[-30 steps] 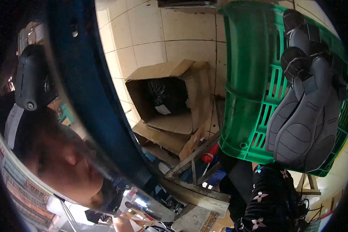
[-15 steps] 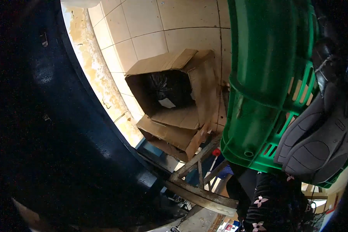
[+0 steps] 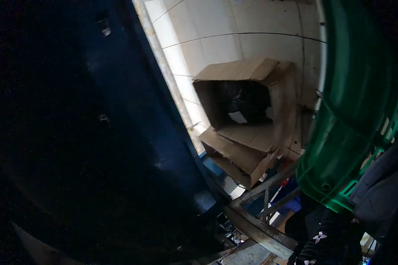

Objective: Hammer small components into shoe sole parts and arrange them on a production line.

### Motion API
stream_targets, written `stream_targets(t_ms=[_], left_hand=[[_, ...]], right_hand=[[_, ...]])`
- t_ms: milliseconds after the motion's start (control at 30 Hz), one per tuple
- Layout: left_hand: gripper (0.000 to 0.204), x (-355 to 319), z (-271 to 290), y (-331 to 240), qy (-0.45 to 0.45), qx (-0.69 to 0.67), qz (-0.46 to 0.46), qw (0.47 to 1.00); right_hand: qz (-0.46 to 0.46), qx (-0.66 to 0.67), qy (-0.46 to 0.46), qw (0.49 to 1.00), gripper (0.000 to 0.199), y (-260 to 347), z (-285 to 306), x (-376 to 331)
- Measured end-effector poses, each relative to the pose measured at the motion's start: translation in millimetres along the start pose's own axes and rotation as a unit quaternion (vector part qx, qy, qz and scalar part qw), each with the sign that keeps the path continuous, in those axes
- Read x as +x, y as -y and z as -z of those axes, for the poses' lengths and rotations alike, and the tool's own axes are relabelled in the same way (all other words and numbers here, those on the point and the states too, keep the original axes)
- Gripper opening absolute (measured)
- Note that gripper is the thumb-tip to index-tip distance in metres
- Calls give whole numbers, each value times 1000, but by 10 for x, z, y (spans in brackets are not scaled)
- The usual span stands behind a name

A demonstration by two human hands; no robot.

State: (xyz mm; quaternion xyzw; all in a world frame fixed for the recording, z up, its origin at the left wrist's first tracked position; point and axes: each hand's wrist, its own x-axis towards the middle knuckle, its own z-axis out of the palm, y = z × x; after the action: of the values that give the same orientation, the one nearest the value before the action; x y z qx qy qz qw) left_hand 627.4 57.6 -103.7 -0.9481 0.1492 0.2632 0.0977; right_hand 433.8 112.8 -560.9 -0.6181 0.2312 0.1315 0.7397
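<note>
Neither of my hands shows. An open cardboard box [image 3: 284, 104] sits on the tiled floor, with a knotted black plastic bag [image 3: 239, 97] inside it. Right of the box stands a green plastic chair [image 3: 336, 145] with slots in its side. Against the chair rests a dark grey padded thing [image 3: 380, 190] whose kind I cannot make out. Below it shows black cloth with pale flower shapes [image 3: 329, 234]; I cannot tell whose clothing it is.
A large dark blue surface [image 3: 132, 110] fills the left side. Under the box runs a worn metal frame [image 3: 261, 229], with a blue object [image 3: 291, 204] behind it. Pale tiled floor [image 3: 212, 53] spreads beyond the box.
The box, chair and frame now lie farther right in the picture, and the dark blue surface covers more of it. The picture is darker. The bag remains in the box.
</note>
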Motion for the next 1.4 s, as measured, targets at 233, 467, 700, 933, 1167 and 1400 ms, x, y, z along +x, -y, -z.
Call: stream_targets(t_ms=[233, 467, 700, 933, 1167, 1400], left_hand=[[108, 114, 233, 82, 3, 38, 11, 999], [109, 279, 4, 91, 28, 34, 17, 999], [109, 114, -174, -31, 26, 12, 31, 999], [110, -689, -278, -308, -37, -74, 74, 994], [110, -1501, -645, -1070, -153, -265, 87, 948], [99, -1941, -440, -1289, -182, -197, 150, 951]], right_hand=[[14, 40, 16, 999, 31, 304, -365, 48], [0, 42, 30, 999, 32, 113, -331, -179], [9, 22, 50, 998, 32, 21, -15, -553], [70, -69, 100, 990, 32, 219, 957, -1041], [158, -275, 125, 940, 32, -213, 2970, -1065], [203, -182, 149, 950, 20, 984, 3215, -2152]])
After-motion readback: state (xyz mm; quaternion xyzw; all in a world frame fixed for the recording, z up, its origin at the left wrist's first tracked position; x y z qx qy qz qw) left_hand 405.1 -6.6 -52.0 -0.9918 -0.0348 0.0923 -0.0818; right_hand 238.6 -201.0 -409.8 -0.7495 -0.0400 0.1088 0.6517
